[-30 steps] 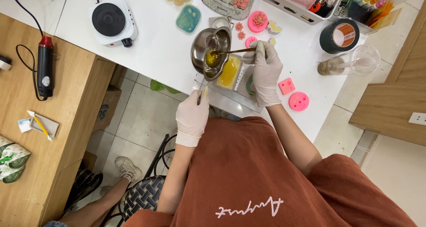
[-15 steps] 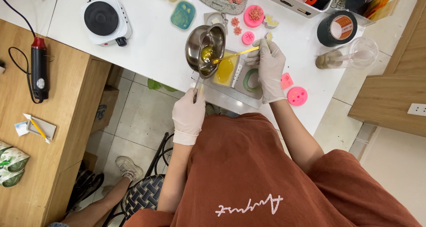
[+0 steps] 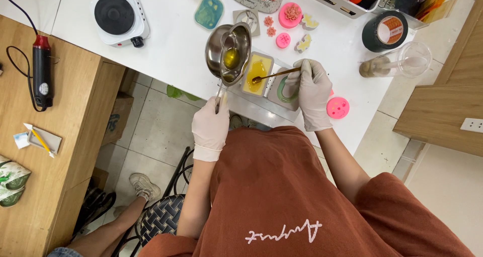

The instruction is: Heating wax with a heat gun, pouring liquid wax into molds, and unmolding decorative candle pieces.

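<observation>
Gripping the melting pot point(image 3: 229, 53) handle, left hand point(image 3: 211, 127) fingers clamped; right hand point(image 3: 313, 92) apparently pinches a stick point(image 3: 274, 75) near the table point(image 3: 171, 46) edge

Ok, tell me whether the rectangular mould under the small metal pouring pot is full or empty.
Partly full: the rectangular mould holds amber-yellow liquid, and the thin stirring stick in the right hand dips into it.

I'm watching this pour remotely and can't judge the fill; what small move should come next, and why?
Probably tip the metal pitcher slightly further. The left hand holds its handle, with amber liquid left inside. The yellow-filled mould sits beside its lip, and the right hand has the stick dipped in there. How full the mould is, I cannot tell.
</observation>
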